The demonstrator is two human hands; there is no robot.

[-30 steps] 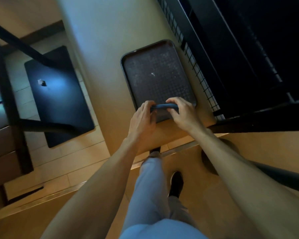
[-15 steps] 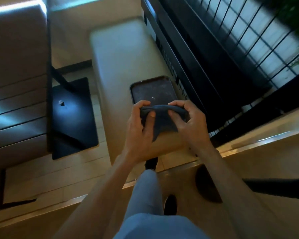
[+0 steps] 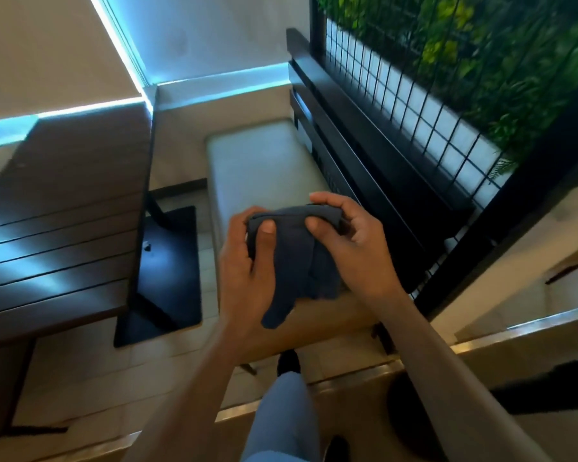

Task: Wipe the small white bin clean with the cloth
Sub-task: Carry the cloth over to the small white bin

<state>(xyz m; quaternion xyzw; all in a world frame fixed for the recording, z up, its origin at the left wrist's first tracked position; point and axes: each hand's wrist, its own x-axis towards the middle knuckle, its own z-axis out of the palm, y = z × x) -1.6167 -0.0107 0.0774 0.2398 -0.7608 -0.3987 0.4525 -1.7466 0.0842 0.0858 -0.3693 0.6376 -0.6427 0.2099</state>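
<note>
Pinching a dark cloth (image 3: 294, 248) along its top edge, the left hand (image 3: 247, 261) and right hand (image 3: 351, 241) are each keeping a clenched grip on it, thumbs pressing the front. The cloth is hanging bunched between them, above a pale surface (image 3: 257, 161) beside a black wire fence (image 3: 397, 95).

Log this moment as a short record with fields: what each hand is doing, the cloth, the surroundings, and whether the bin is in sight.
left hand: grips the dark cloth, thumb on its top fold
right hand: pinches the cloth's upper edge
cloth: folded, held up between both hands, one corner hanging down
below the hands: pale bench
to the left: dark slatted table
to the right: black wire grid with green plants behind
small white bin: not in view
</note>
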